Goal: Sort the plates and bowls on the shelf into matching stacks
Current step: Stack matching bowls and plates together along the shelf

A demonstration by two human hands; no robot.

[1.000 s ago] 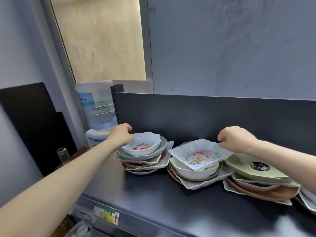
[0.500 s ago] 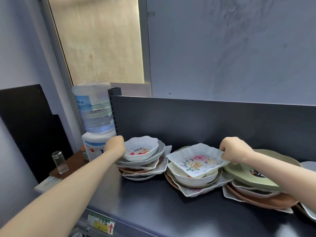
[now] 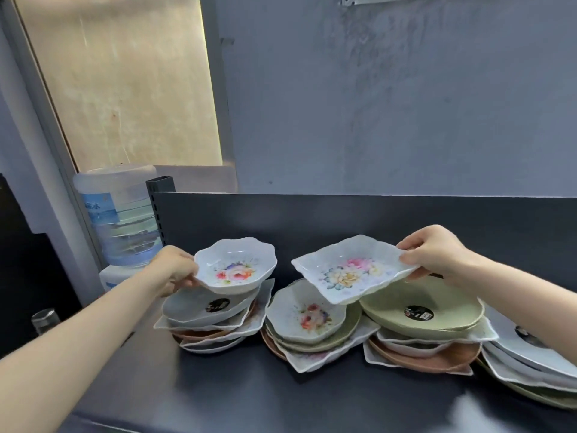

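Left hand [image 3: 175, 270] grips floral bowl [image 3: 235, 265] by its rim above left stack [image 3: 212, 323]; right hand [image 3: 432, 254] pinches rectangular floral plate [image 3: 352, 271] above shelf [image 3: 249, 395].

Near the back edge of the shelf [image 3: 249, 395] stand the first stack [image 3: 215, 326], second stack [image 3: 312, 335], third stack [image 3: 421, 335] and fourth stack [image 3: 530, 367], left to right. The left hand [image 3: 175, 270] holds a bowl [image 3: 235, 265] over the first stack. The right hand [image 3: 437, 254] holds a dish [image 3: 352, 270] over the second and third. A jug [image 3: 120, 214] stands beyond the left edge.
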